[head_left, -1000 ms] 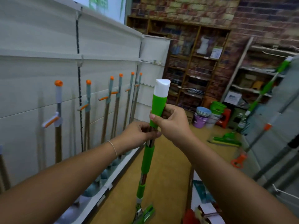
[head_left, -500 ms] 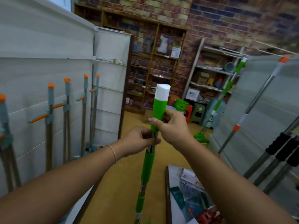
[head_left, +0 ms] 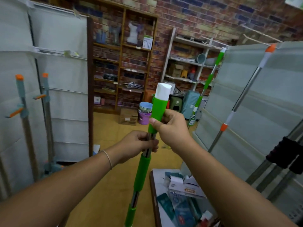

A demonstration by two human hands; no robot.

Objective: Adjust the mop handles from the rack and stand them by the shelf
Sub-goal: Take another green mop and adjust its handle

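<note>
Green mop handle (head_left: 142,171): upright in the near centre, tilted slightly right toward the top, held between both hands; lower end cut off by the bottom edge.
White cap (head_left: 162,92): topmost part of the handle, just above the upper green grip.
Right hand (head_left: 170,128): clenched round the lower part of the upper green grip, thumb laid across the near side.
Left hand (head_left: 137,145): just below the right hand, fingers and thumb wrapped round the bare metal tube between the two green sleeves.
Bracelet (head_left: 108,158): thin band on the left wrist.
Orange-tipped handles (head_left: 24,112): standing on the left against the white panel rack, with orange clips jutting out sideways.
White panel rack (head_left: 65,89): along the left, running from near to far.
Second green mop (head_left: 207,82): far right, leaning against the grey panel beside the metal shelf.
Orange-and-white pole (head_left: 242,97): leaning on the grey panel on the right, nearer than the second green mop.
Black-grip poles (head_left: 286,153): near right, blurred.
Wooden shelving (head_left: 124,63): far centre against the brick wall.
Stacked bowls and purple bucket (head_left: 145,113): on the floor, far centre, behind the handle.
Packaged goods (head_left: 182,194): on a low white surface, near right, below the right forearm.
</note>
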